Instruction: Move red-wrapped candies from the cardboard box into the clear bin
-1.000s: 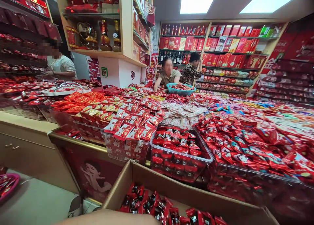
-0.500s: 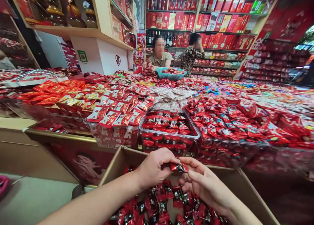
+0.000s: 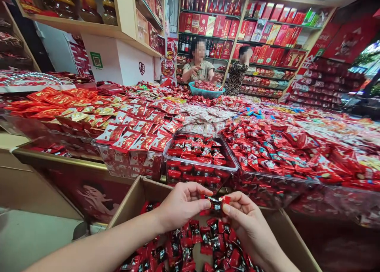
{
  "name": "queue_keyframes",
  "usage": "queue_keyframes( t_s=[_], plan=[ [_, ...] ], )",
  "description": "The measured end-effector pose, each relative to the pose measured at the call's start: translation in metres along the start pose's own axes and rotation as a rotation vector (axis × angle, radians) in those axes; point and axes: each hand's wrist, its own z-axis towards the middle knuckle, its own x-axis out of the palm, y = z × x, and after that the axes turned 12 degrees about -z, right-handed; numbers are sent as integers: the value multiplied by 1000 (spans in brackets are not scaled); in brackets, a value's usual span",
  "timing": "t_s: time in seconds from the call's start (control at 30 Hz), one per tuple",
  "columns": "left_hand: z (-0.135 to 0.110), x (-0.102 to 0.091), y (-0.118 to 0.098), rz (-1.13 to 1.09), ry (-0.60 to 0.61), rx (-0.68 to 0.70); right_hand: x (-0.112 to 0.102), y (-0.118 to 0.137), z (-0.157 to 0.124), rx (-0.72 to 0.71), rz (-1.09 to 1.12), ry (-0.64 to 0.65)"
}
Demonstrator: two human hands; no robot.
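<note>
A red and black wrapped candy (image 3: 216, 204) is stretched between my two hands, its dark middle with pale lettering facing me. My left hand (image 3: 184, 204) pinches the candy's left end between thumb and fingers. Its right red end is pinched by my right hand (image 3: 245, 216). Both hands are over an open cardboard box (image 3: 124, 203), where many similar candies (image 3: 184, 244) lie loose. Just beyond the hands, a clear plastic bin (image 3: 202, 163) holds neat rows of the same kind of candy.
Left of that bin stands one with red and white packets (image 3: 130, 139); to its right are heaped red packets (image 3: 273, 149). A person (image 3: 198, 68) is behind a blue basin (image 3: 208, 91), and another person (image 3: 237, 74) stands by the shelves. A low counter front (image 3: 68, 185) borders the box.
My hands have turned the candy so its lettered side shows, and my left thumb now presses on its end. The person behind the basin has raised their hands over it. The view has shifted slightly.
</note>
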Motion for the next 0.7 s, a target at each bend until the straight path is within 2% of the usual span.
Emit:
queue_keyframes(
  t_s=[0.07,0.13,0.27,0.33,0.37,0.43,0.5,0.57,0.7],
  plan=[
    [-1,1,-1,-70,-31,6,1,0,-3,-51,-29,7],
    [-1,2,0,-142,-43,-6,2,-1,-6,-178,-145,15],
    [-2,1,2,-287,41,-125,-4,-3,-7,-557,-616,-23],
    [-2,-1,2,-270,107,-185,-8,-2,-5,-641,-785,-18],
    [-2,-1,2,-233,141,-203,-10,-2,-4,-620,-819,-28],
    [-2,-2,1,-141,195,-199,-12,-1,-3,-475,-800,-59],
    [-3,-2,2,-34,194,-133,-11,0,-3,-280,-699,-81],
    [-3,-2,6,45,161,-75,-8,0,-3,-148,-557,-66],
    [-1,-1,13,57,120,-78,0,-2,-1,-68,-310,-55]
  ],
)
